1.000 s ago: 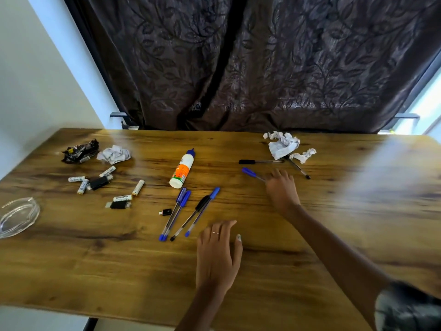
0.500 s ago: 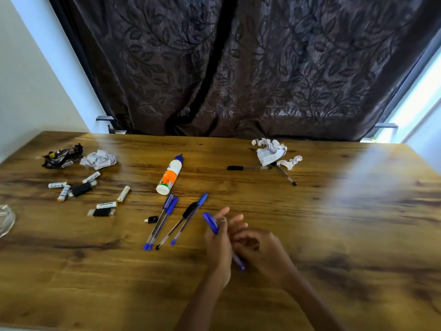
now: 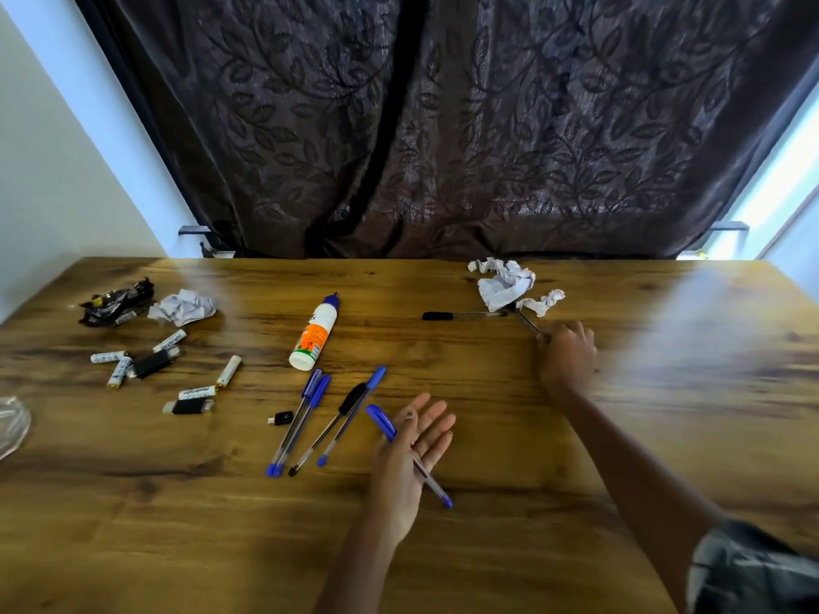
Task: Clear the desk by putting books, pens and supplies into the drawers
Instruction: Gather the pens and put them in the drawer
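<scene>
My left hand (image 3: 414,449) is near the desk's middle and holds a blue capped pen (image 3: 380,419) that runs slantwise through it. My right hand (image 3: 568,357) has reached to the back right; its curled fingers pinch the near end of a black pen (image 3: 527,322) that lies under crumpled paper (image 3: 505,283). A second black pen (image 3: 461,315) lies left of it. Several blue and black pens (image 3: 319,418) lie in a loose row left of my left hand. A glue bottle (image 3: 315,333) lies behind them.
On the wooden desk (image 3: 664,414), batteries (image 3: 228,370) and small black sticks (image 3: 188,406) are scattered at the left, with a black wrapper (image 3: 115,301), another paper ball (image 3: 182,307) and a clear dish (image 3: 11,425) at the left edge. A dark curtain hangs behind.
My right hand passed the blue pen to my left hand, then reached back to the black pen by the crumpled paper. My left hand now holds the blue pen alone.
</scene>
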